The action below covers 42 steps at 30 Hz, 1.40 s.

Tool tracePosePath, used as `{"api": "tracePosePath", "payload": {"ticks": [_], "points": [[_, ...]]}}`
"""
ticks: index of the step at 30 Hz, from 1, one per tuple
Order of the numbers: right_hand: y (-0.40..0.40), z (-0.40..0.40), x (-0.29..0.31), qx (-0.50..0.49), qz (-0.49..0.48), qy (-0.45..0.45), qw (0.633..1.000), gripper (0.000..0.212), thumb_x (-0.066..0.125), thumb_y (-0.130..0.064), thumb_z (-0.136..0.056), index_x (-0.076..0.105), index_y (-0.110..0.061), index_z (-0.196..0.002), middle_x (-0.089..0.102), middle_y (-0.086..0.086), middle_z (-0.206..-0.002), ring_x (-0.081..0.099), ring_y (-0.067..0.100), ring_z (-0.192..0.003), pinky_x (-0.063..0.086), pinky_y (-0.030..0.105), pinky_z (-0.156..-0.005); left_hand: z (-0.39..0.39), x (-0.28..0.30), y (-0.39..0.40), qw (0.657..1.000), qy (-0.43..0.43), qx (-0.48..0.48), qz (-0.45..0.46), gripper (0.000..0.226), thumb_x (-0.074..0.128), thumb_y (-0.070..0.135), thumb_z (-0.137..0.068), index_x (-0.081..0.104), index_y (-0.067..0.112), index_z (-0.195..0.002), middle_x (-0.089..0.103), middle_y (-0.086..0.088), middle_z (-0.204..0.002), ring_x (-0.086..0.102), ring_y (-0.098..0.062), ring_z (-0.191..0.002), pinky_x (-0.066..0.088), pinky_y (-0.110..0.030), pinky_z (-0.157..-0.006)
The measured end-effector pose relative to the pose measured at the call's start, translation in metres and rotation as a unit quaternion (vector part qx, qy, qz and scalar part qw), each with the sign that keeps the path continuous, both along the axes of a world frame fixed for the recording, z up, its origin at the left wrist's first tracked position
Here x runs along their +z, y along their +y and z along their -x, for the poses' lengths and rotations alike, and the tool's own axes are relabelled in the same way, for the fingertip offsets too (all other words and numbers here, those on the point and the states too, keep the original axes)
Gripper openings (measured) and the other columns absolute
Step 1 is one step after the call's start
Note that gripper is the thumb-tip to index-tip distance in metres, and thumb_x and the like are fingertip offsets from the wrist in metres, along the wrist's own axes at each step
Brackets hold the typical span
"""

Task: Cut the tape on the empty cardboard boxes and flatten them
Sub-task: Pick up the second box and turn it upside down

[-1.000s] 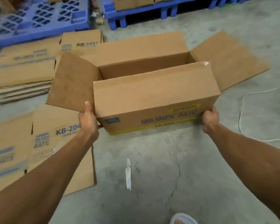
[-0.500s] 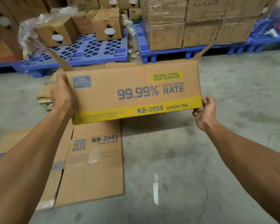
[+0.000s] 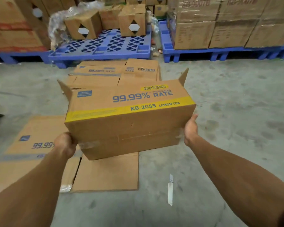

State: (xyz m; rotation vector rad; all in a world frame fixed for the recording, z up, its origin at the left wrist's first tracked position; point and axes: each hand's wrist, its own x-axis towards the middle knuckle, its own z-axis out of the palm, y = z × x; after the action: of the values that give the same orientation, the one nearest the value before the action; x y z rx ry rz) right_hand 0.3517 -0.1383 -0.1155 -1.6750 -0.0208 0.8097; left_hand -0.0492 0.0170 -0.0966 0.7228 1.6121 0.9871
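Observation:
I hold a brown cardboard box (image 3: 129, 122) marked "99.99% RATE" and "KB-2055" in the air above the floor. It is tipped so its taped bottom faces me, with clear tape along the centre seam. Its open flaps point away from me. My left hand (image 3: 65, 143) grips the box's lower left corner. On the right end, my right hand (image 3: 191, 128) presses flat against the side. A white box cutter (image 3: 170, 190) lies on the concrete floor below the box.
Flattened boxes (image 3: 105, 174) lie on the floor under and left of the held box, and a stack of flattened boxes (image 3: 116, 72) sits beyond it. Blue pallets (image 3: 105, 45) carrying cartons line the back. Wrapped cartons (image 3: 228, 22) stand at the back right.
The box has been turned over from open side up to bottom toward me. My left hand shifted from the upper left edge down to the lower corner. My view has tilted down slightly.

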Motion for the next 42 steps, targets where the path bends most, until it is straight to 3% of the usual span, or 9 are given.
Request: {"api": "tracePosePath", "payload": {"ticks": [3, 6, 9, 16, 22, 28, 36, 38, 42], "points": [[0.004, 0.006, -0.006, -0.018, 0.008, 0.032, 0.999, 0.083, 0.012, -0.070, -0.093, 0.049, -0.013, -0.140, 0.053, 0.006, -0.141, 0.050, 0.029, -0.130, 0.039, 0.039, -0.108, -0.010, -0.013, -0.015, 0.998, 0.011, 0.046, 0.034, 0.024, 0.040, -0.004, -0.087, 0.057, 0.005, -0.101, 0.055, -0.013, -0.085, 0.048, -0.016, -0.060, 0.042, -0.019, -0.038], [0.013, 0.011, 0.003, -0.009, 0.001, 0.028, 1.000, 0.087, 0.012, -0.080, -0.084, 0.048, -0.026, -0.142, 0.051, 0.005, -0.145, 0.050, 0.029, -0.130, 0.038, 0.046, -0.111, -0.015, 0.000, -0.012, 0.999, 0.025, 0.022, 0.008, 0.046, 0.033, -0.011, -0.077, 0.065, 0.002, -0.108, 0.057, -0.011, -0.088, 0.051, -0.023, -0.078, 0.045, -0.023, -0.054], [0.028, 0.006, 0.034, 0.005, -0.018, -0.106, 0.994, 0.063, 0.018, -0.062, -0.097, 0.038, -0.029, -0.147, 0.043, 0.004, -0.150, 0.040, 0.030, -0.136, 0.030, 0.044, -0.115, -0.032, 0.033, 0.001, 0.996, 0.050, 0.006, -0.067, 0.026, 0.041, 0.005, -0.081, 0.066, 0.012, -0.085, 0.062, -0.005, -0.086, 0.049, -0.023, -0.085, 0.039, -0.026, -0.063], [0.060, -0.013, 0.109, -0.036, 0.096, -0.370, 0.923, 0.052, 0.028, -0.045, -0.099, 0.036, -0.022, -0.144, 0.048, 0.003, -0.144, 0.038, 0.033, -0.129, 0.026, 0.047, -0.105, -0.081, 0.112, 0.014, 0.949, 0.237, 0.029, -0.205, 0.050, 0.051, 0.046, -0.088, 0.050, 0.022, -0.132, 0.058, -0.013, -0.129, 0.052, -0.031, -0.119, 0.040, -0.034, -0.096], [0.053, -0.034, 0.113, 0.059, 0.248, -0.377, 0.891, 0.061, 0.032, -0.044, -0.095, 0.029, -0.014, -0.148, 0.042, 0.011, -0.146, 0.036, 0.038, -0.130, 0.026, 0.048, -0.105, -0.095, 0.114, 0.032, 0.905, 0.399, -0.089, -0.122, 0.055, 0.041, 0.048, -0.089, 0.060, 0.008, -0.122, 0.058, -0.021, -0.128, 0.052, -0.042, -0.116, 0.042, -0.045, -0.098], [0.029, -0.034, 0.067, 0.125, 0.314, -0.370, 0.865, 0.072, 0.033, -0.049, -0.095, 0.017, -0.011, -0.154, 0.033, 0.014, -0.153, 0.031, 0.040, -0.136, 0.022, 0.050, -0.111, -0.111, 0.071, 0.017, 0.895, 0.419, -0.132, -0.074, 0.057, 0.045, 0.049, -0.092, 0.057, 0.005, -0.127, 0.057, -0.024, -0.130, 0.051, -0.043, -0.120, 0.043, -0.045, -0.099], [-0.010, -0.051, 0.021, 0.216, 0.346, -0.363, 0.838, 0.067, 0.037, -0.046, -0.097, 0.014, -0.020, -0.154, 0.016, 0.013, -0.160, 0.030, 0.041, -0.139, 0.028, 0.050, -0.111, -0.140, 0.001, 0.001, 0.851, 0.433, -0.298, -0.030, 0.062, 0.032, 0.046, -0.101, 0.020, 0.013, -0.151, 0.040, -0.028, -0.145, 0.038, -0.046, -0.132, 0.032, -0.049, -0.109], [-0.017, -0.049, 0.007, 0.251, 0.347, -0.392, 0.814, 0.061, 0.032, -0.048, -0.099, 0.017, -0.027, -0.154, 0.009, 0.011, -0.163, 0.023, 0.040, -0.143, 0.023, 0.052, -0.115, -0.149, -0.007, -0.004, 0.816, 0.471, -0.329, -0.063, 0.062, 0.027, 0.046, -0.102, 0.005, 0.022, -0.156, 0.020, -0.027, -0.156, 0.022, -0.044, -0.142, 0.019, -0.052, -0.115], [-0.014, -0.040, -0.004, 0.267, 0.315, -0.477, 0.776, 0.050, 0.029, -0.039, -0.102, 0.032, -0.025, -0.150, 0.019, 0.006, -0.162, 0.013, 0.039, -0.147, 0.010, 0.051, -0.119, -0.178, -0.014, -0.013, 0.668, 0.590, -0.412, -0.190, 0.052, 0.014, 0.047, -0.103, 0.008, 0.040, -0.154, -0.005, -0.003, -0.165, -0.005, -0.031, -0.151, -0.005, -0.062, -0.115]]}}
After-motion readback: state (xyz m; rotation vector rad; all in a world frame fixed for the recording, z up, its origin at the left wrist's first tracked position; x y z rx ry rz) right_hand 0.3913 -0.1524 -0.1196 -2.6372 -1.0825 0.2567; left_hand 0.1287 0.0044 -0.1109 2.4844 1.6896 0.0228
